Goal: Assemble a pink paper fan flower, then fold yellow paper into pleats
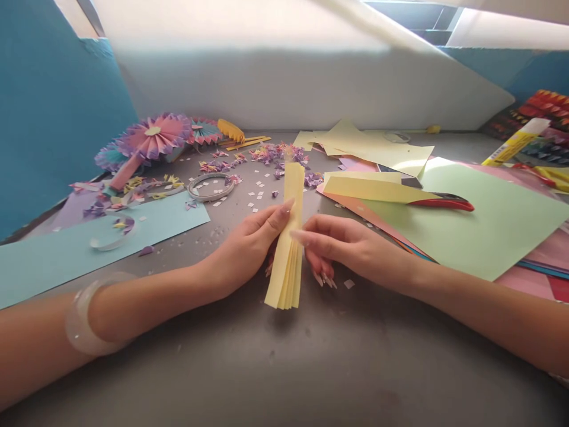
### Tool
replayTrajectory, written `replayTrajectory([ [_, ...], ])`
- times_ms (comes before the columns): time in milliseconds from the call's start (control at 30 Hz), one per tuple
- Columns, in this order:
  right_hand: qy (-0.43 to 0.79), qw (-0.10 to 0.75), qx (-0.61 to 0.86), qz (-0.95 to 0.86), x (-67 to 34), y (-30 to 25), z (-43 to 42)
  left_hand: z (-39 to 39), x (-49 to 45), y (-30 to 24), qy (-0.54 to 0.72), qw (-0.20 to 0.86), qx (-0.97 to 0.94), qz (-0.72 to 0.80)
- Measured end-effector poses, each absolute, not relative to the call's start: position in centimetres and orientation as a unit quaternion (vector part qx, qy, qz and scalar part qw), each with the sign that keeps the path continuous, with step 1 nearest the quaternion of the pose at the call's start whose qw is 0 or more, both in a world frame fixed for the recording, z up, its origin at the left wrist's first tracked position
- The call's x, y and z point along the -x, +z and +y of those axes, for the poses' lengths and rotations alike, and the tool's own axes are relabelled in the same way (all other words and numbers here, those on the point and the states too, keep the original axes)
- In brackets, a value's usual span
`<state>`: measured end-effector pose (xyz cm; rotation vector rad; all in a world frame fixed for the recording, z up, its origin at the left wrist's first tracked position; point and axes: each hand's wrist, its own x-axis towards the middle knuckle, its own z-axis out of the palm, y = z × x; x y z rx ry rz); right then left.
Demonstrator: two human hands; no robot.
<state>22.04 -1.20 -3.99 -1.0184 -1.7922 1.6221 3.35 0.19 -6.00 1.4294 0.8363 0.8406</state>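
Observation:
A pleated strip of pale yellow paper (288, 249) stands nearly upright above the grey table, its folds fanned at the lower end. My left hand (249, 243) pinches it from the left side. My right hand (342, 243) grips it from the right, with the thumb across the front and long pale nails curling below. A translucent bangle (84, 317) circles my left forearm. Red-handled scissors (444, 203) lie to the right, their blades hidden under a yellow paper sheet (368, 190).
Pleated paper rosettes (151, 137) and a tape roll (211, 187) sit at the far left, among purple paper scraps. A light blue sheet (89, 255) lies left, a pale green sheet (498, 219) right, and a glue stick (518, 142) far right. Teal walls flank the table.

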Motion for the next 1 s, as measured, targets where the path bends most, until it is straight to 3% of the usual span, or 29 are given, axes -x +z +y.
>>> replayTrajectory([
  [100, 0.612, 0.229, 0.338, -0.677, -21.96, -3.91, -1.31, 0.16, -3.34, -5.71, 0.354, 0.565, -0.648, 0.369],
  [300, 0.570, 0.298, 0.364, -0.674, -22.06, -3.96, -1.68, 0.04, -3.48, -5.07, 0.287, 0.578, -0.671, 0.364],
  [433, 0.549, 0.309, 0.397, -0.668, -22.23, -4.08, -1.69, 0.15, -3.59, -5.50, 0.338, 0.596, -0.623, 0.378],
  [700, 0.605, 0.232, 0.358, -0.672, -22.10, -4.13, -1.50, 0.16, -3.64, -5.52, 0.352, 0.609, -0.607, 0.369],
  [867, 0.601, 0.252, 0.340, -0.678, -21.88, -4.02, -1.67, 0.07, -3.71, -5.37, 0.365, 0.596, -0.594, 0.398],
  [1000, 0.611, 0.219, 0.359, -0.671, -21.89, -4.00, -1.61, 0.07, -3.77, -5.38, 0.368, 0.599, -0.585, 0.403],
])
